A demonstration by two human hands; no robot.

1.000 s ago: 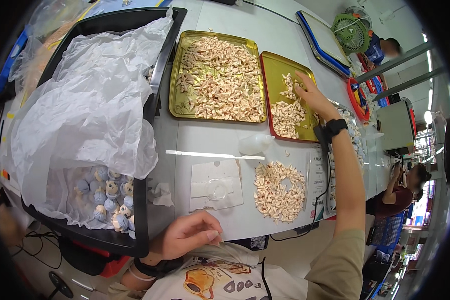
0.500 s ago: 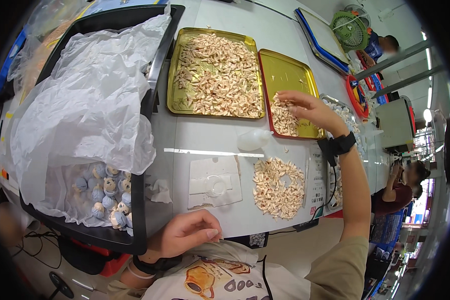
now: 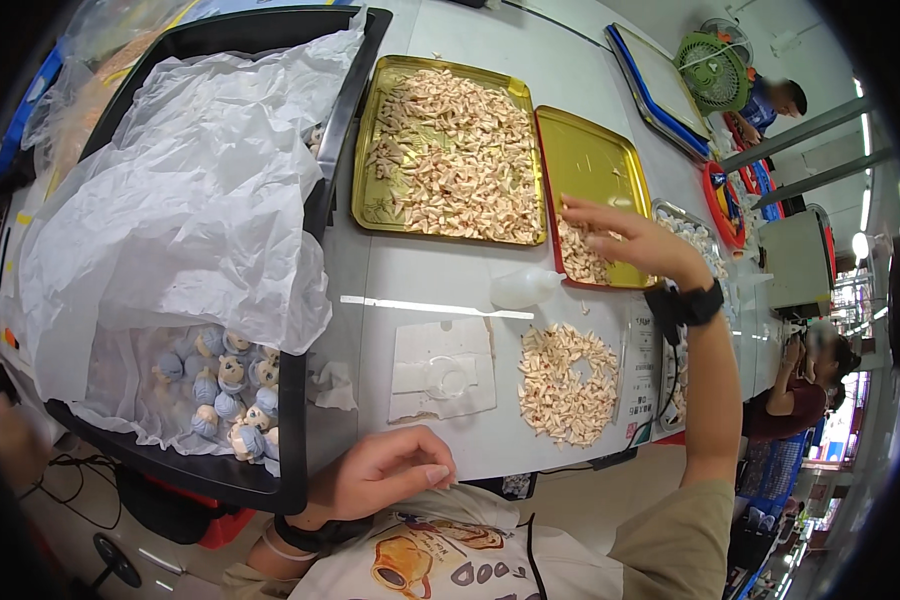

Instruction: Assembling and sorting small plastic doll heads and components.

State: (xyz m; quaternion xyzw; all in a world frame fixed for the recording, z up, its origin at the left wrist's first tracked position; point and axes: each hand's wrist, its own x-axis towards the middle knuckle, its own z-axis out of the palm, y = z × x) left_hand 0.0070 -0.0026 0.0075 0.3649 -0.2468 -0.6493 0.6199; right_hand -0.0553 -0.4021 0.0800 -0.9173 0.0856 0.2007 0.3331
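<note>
My right hand reaches over the smaller gold tray with a red rim. Its fingers are stretched out at the edge of the small cream pieces heaped in the tray's near end. My left hand rests at the table's front edge, fingers curled in and thumb along them; whatever they hold, if anything, is hidden. On the table between the hands lies a loose ring of the same cream pieces. Beside it is a pale square board with a clear round piece on it.
A larger gold tray full of cream pieces stands behind. A whitish squeeze bottle lies before the trays. To the left is a black bin with white paper and small blue-and-cream figures. A green fan stands far right.
The whole view has shifted slightly, moving the table and trays a little to the right in the picture. My right hand stays at the small tray; my left hand keeps its pose.
</note>
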